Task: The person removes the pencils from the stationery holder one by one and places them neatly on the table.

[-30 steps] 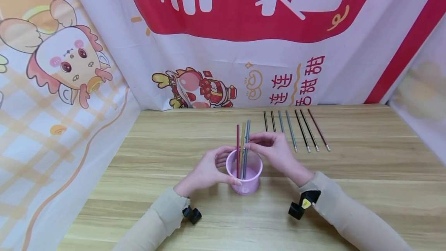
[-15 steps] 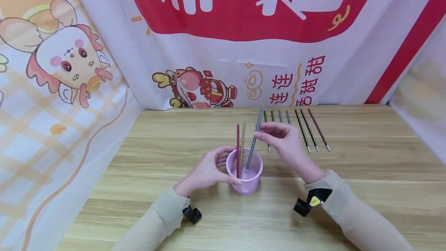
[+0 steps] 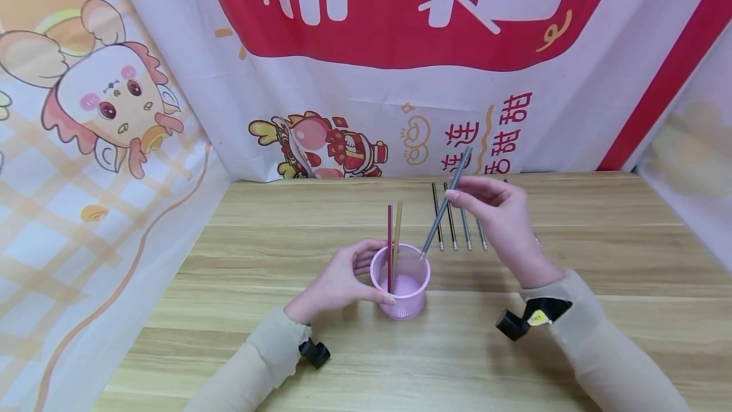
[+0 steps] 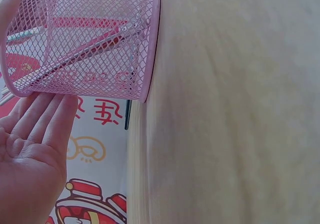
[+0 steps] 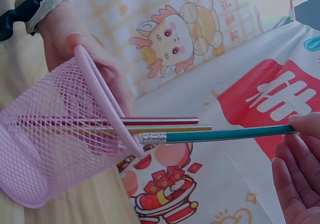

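Note:
A pink mesh pen holder (image 3: 403,307) stands upright on the table. My left hand (image 3: 337,281) holds it from the left, thumb on the near side and fingers on the far side. Inside lean a red pencil (image 3: 390,234) and a yellow pencil (image 3: 398,221). My right hand (image 3: 497,215) pinches a blue-green pencil (image 5: 225,135) near its upper end. That pencil tilts to the right, its eraser end down by the holder's right rim (image 5: 102,101). In the left wrist view, the left fingers (image 4: 42,116) lie along the mesh.
Behind the holder, black pencils (image 3: 437,218) and blue pencils (image 3: 466,231) lie in a row on the wooden table (image 3: 274,208). My right hand covers others farther right. A printed cloth (image 3: 354,81) hangs at the table's back edge.
My right hand has lifted the blue-green pencil up and to the right, out from among the pencils in the holder. The left hand and the holder have stayed put.

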{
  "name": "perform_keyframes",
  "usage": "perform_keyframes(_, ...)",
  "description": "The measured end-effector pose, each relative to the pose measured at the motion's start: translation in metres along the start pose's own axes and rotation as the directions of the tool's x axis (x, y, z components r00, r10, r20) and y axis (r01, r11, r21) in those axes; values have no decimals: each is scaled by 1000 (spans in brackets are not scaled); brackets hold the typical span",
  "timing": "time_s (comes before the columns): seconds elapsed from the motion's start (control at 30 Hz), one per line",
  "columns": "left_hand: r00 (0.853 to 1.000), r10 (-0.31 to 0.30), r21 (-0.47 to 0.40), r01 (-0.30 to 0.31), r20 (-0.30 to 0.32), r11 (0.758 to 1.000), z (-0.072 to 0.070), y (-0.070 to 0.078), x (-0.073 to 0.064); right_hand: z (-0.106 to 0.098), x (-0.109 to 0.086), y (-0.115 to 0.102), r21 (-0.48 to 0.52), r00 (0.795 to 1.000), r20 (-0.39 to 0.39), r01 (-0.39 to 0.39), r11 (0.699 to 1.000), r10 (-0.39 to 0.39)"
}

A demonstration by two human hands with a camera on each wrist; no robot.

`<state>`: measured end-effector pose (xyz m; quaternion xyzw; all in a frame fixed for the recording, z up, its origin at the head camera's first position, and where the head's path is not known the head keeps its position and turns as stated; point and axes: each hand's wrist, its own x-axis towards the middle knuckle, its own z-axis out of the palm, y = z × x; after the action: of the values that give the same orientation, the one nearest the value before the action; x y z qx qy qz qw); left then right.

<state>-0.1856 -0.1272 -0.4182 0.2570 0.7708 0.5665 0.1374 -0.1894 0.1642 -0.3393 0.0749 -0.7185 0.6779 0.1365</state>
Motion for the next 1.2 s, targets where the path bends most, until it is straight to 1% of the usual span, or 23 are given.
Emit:
perform_keyframes(0.23, 1000, 6, -2, -6, 0, 1000, 0, 0, 0, -14, 8, 2, 72, 999, -40, 24, 997, -21)
perform_keyframes(0.5, 1000, 17, -5, -17, 4, 1000, 0, 1, 0, -33, 16, 2, 122, 996, -91, 3, 992, 8)
perform_keyframes(0.67, 1000, 19, -7, -19, 6, 1000, 0, 1, 0, -42, 19, 5, 95, 993, -112, -16, 995, 27)
perform_keyframes(0.93, 1000, 23, -11, -23, 6, 1000, 0, 0, 0, -57, 27, 15, 123, 990, -123, -49, 991, 65)
perform_keyframes(1.1, 1000, 23, -10, -23, 6, 1000, 0, 0, 0, -65, 32, 21, 104, 987, -139, -69, 992, 83)
perform_keyframes(1.2, 1000, 23, -9, -23, 6, 1000, 0, 1, 0, -69, 34, 24, 66, 985, -147, -83, 994, 92)
